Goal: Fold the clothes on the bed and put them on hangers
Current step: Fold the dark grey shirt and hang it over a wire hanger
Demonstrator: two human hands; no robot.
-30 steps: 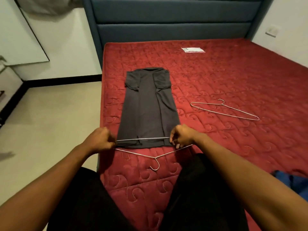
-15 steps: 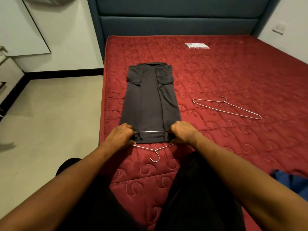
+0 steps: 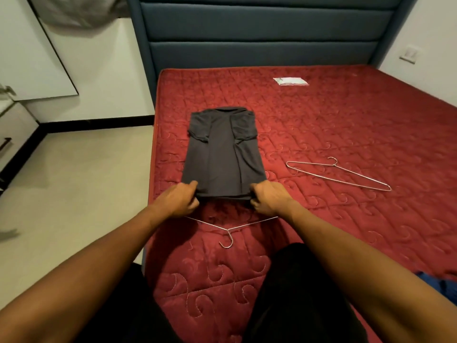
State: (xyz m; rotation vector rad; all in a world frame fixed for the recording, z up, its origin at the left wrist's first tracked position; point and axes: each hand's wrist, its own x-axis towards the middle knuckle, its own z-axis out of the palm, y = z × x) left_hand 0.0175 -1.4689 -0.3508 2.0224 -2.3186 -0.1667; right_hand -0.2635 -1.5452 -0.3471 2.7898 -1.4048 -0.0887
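Two hands are working at the near edge of a dark grey shirt (image 3: 222, 154). The shirt is lying flat on the red mattress (image 3: 346, 125), folded lengthwise into a narrow strip, with its sleeves tucked in and its collar pointing toward the blue headboard (image 3: 259, 33). The left hand (image 3: 179, 200) is pinching the near left corner of the hem, fingers curled round the cloth. The right hand (image 3: 270, 199) is gripping the near right corner the same way. A wire hanger (image 3: 228, 230) is lying just on the near side of the shirt, its hook pointing toward the person and its sloping arms running up under both hands. Whether its straight bar is sitting inside the hem, I cannot tell. A second hanger (image 3: 338, 173) is lying on the mattress, well to the right of the shirt.
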